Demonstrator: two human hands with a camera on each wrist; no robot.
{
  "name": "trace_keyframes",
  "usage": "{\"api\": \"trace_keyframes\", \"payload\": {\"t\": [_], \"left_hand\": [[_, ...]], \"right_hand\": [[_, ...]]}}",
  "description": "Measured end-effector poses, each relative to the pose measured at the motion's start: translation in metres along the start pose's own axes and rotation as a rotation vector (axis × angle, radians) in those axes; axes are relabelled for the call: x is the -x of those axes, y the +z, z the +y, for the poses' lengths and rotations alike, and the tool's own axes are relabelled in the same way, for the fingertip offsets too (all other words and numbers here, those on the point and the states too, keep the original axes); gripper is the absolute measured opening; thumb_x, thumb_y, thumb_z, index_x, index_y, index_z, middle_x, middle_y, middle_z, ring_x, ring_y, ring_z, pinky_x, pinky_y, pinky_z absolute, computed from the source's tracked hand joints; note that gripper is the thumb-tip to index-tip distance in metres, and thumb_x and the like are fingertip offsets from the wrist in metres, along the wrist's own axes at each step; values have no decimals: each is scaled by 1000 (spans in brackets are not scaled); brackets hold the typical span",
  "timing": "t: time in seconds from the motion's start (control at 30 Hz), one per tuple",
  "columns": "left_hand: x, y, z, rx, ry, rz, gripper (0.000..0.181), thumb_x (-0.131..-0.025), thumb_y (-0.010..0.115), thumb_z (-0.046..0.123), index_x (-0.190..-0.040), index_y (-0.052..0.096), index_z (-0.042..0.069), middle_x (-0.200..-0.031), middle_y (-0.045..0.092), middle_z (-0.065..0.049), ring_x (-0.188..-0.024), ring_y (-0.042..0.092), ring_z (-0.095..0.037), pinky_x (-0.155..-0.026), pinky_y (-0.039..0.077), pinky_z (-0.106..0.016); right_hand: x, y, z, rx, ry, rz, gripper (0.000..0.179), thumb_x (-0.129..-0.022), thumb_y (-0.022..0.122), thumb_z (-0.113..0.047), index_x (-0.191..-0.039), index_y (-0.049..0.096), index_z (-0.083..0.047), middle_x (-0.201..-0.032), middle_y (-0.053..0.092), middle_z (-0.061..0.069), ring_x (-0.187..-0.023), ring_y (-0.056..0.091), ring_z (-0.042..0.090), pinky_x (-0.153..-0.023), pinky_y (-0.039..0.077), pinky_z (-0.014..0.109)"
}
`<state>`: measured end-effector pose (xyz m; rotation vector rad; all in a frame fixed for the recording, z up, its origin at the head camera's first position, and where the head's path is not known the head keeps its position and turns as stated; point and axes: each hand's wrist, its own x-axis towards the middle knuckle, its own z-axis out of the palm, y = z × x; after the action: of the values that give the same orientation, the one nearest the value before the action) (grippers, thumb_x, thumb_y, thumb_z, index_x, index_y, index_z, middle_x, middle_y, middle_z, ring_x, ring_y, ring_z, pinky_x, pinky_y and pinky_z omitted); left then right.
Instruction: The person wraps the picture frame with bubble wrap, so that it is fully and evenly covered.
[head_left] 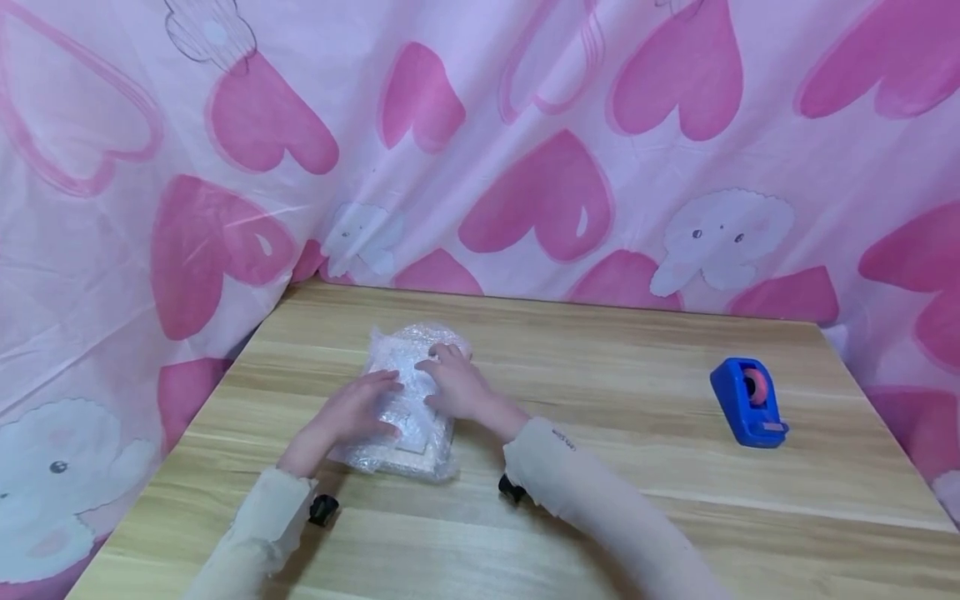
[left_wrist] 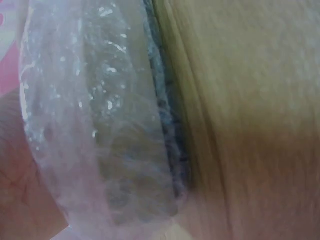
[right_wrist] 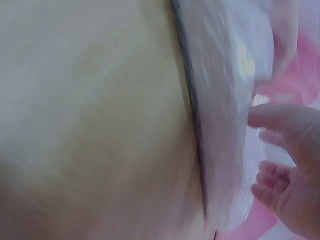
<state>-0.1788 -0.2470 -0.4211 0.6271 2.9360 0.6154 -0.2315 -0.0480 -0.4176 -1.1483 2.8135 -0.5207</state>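
Note:
A flat rectangular package in clear bubble wrap lies on the wooden table, left of centre in the head view. My left hand lies over its left side with the fingers spread and loosely bent. From the right, my right hand reaches over the package's upper part, its fingers slightly bent. The left wrist view shows the shiny wrap up close, with part of the palm beside it. In the right wrist view, the thumb and fingers are apart at the package's edge; whether they touch it I cannot tell.
A blue tape dispenser with a pink roll stands on the right of the wooden table. Pink heart-patterned cloth hangs behind and at the sides. Small black wrist-worn pieces show beneath both forearms.

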Motion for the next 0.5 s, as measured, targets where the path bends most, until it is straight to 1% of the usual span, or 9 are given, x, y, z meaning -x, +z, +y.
{"api": "trace_keyframes", "payload": {"t": [0.07,0.17,0.23,0.27,0.33,0.37,0.4,0.5], "left_hand": [[0,0,0,7,-1,7,64,-62,80,28,-116,58,2,-133,45,-18,-123,40,-38,-99,33,-54],[0,1,-1,9,5,13,64,-62,80,29,-116,58,2,-133,45,-18,-123,39,-37,-100,32,-53],[1,1,-1,6,7,9,64,-62,80,28,-116,58,3,-134,45,-18,-123,39,-37,-100,32,-53],[1,1,-1,6,6,8,65,-62,81,28,-116,58,3,-134,45,-18,-124,39,-37,-100,32,-53],[2,1,-1,4,3,5,65,-61,81,27,-117,58,3,-134,44,-19,-124,38,-37,-100,31,-54],[2,1,-1,3,-1,3,65,-61,81,27,-117,57,3,-134,44,-19,-124,38,-37,-100,31,-54],[2,1,-1,4,-5,0,66,-61,81,27,-118,57,3,-134,44,-18,-124,38,-37,-100,31,-54],[2,1,-1,5,-16,-5,66,-62,80,27,-119,57,3,-135,43,-18,-125,37,-37,-100,30,-55]], "right_hand": [[10,-1,-7,-63,-11,15,40,-78,68,-24,-114,61,-9,-106,57,8,-94,53,17,-78,48,27],[28,-2,-13,-223,-10,5,21,-81,65,-19,-97,66,-6,-77,59,1,-66,51,9,-58,45,18],[39,-1,-15,-331,-13,-11,13,-80,66,-15,-87,67,-5,-66,56,-1,-57,47,6,-52,42,16],[45,0,-15,-383,-10,-15,12,-79,67,-14,-85,66,-4,-64,55,-2,-55,46,4,-51,42,15],[56,3,-18,-500,12,-54,15,-76,70,-12,-86,63,-3,-61,54,-3,-52,45,2,-49,42,15],[61,4,-20,-536,19,-69,21,-74,72,-11,-90,62,-2,-62,53,-4,-52,45,1,-50,43,15],[65,6,-22,-565,23,-78,28,-71,73,-9,-94,59,-1,-63,52,-4,-52,44,1,-50,43,15],[75,10,-31,-592,46,-86,42,-67,73,-2,-105,53,-1,-65,50,-4,-53,44,1,-49,42,15]]}}
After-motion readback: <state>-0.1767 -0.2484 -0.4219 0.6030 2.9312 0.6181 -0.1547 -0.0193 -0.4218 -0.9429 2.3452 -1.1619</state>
